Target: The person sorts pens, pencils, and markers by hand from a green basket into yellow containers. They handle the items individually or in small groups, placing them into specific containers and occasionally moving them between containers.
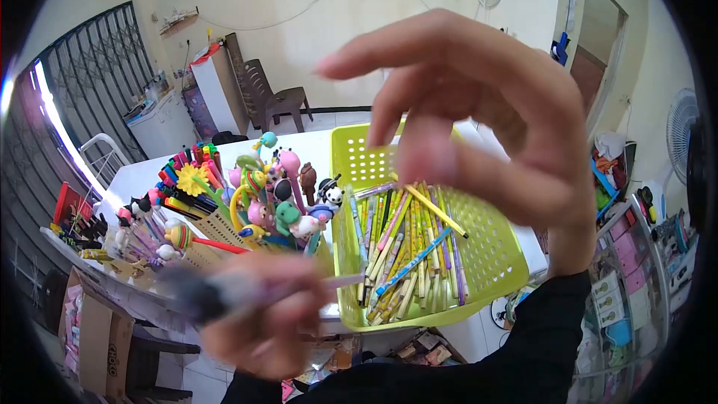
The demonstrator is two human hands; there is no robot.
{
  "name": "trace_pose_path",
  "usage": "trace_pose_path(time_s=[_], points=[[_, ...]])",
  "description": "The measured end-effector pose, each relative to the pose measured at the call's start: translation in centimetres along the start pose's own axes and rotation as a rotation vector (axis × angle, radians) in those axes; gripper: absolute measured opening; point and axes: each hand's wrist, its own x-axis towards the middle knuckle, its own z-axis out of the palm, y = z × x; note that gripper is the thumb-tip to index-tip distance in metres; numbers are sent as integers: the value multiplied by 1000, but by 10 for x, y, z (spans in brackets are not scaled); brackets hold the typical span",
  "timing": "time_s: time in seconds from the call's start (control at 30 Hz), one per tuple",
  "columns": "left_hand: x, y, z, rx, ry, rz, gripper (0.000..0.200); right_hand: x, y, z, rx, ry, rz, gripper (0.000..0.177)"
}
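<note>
Raised over the green basket [493, 243], my right hand [493, 120] has its fingers curved and apart, with nothing seen between them. My left hand [269, 314] is closed on a purple pen [280, 292] with a blurred dark topper at its left end; the thin tip points right, toward the basket. Many patterned pencils or pens [411, 254] lie in the basket, a blue one [413, 262] and a yellow one [434, 209] across the top. Left of the basket stand pens with animal toppers [288, 217] in holders.
Colored markers [194, 172] fill a holder on the white table [318, 146]. More topper pens [138, 224] stand at the left. Beyond are a brown chair [280, 97] and a white cabinet [217, 93]. A cardboard box [97, 337] sits lower left; a glass display case [621, 299] stands right.
</note>
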Motion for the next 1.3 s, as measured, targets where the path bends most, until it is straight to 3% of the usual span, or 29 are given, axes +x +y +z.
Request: trace_pose_path(time_s=[0.07,0.13,0.2,0.27,0.33,0.4,0.47,0.53,0.6,0.87,0.93,0.97,1.07,1.17,1.23,1.3], points=[[-8,13,-27,-281,309,16,25,2,8,0,-188,36,256,15],[-7,13,-51,-133,394,27,24,3,35,6,-487,5,99,9],[-5,14,-76,157,550,34,22,-3,62,13,-517,-301,165,7],[-7,17,-100,450,717,38,22,-9,84,29,-622,-682,481,12],[-12,20,-124,747,888,43,24,-19,107,48,-722,-912,577,15],[-20,7,-138,779,867,32,20,-43,137,61,-755,-980,522,17],[-23,4,-142,547,827,-22,18,-55,150,64,-772,-949,586,20],[-26,3,-148,492,768,62,17,-53,147,70,-862,-1111,576,20],[-27,9,-152,527,754,80,16,-65,155,74,-825,-1103,499,22],[-25,15,-153,528,820,181,17,-56,148,73,-820,-1152,530,25],[-24,15,-157,458,937,367,17,-53,145,74,-827,-1153,546,25],[-24,13,-158,459,935,366,17,-52,145,74,-824,-1167,564,25],[-24,6,-155,687,773,-37,14,-52,146,74,-813,-1172,573,25],[-26,-13,-161,645,505,-289,13,-46,147,73,-779,-1223,667,25],[-26,-23,-170,648,373,-526,14,-58,159,72,-740,-1115,614,24],[-27,-24,-179,712,358,-547,19,-59,160,73,-714,-1077,629,25]])
